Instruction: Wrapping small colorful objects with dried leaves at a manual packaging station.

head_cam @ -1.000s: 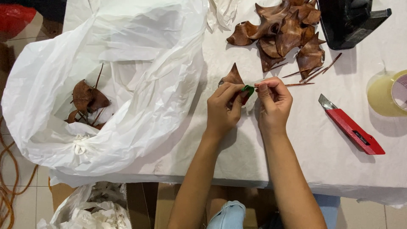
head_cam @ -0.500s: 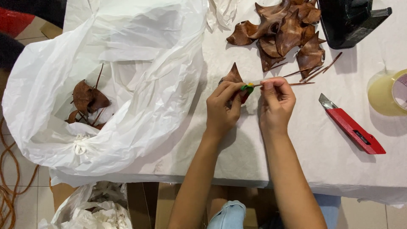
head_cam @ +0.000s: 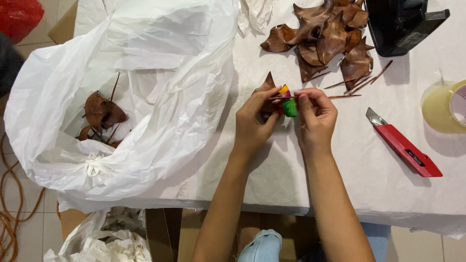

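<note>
My left hand [head_cam: 255, 121] and my right hand [head_cam: 315, 116] meet over the white table [head_cam: 340, 194]. Between their fingertips I hold a brown dried leaf piece [head_cam: 266, 83] on a thin brown stick [head_cam: 340, 96], with a small green, yellow and pink bit [head_cam: 289, 106] at the join. The stick runs out to the right past my right fingers. A pile of the same brown dried leaves [head_cam: 327, 39] lies just behind my hands, with a few loose sticks [head_cam: 361, 83] beside it.
A big open white plastic bag [head_cam: 145, 97] with brown leaves [head_cam: 102, 114] inside fills the left. A red utility knife [head_cam: 405, 148] lies right of my hands, a clear tape roll [head_cam: 444, 106] at the right edge, a black object [head_cam: 403, 22] at the top right.
My hands have turned the piece a little, so the green, yellow and pink bit now shows between my fingers. Both hands stayed in the same spot.
</note>
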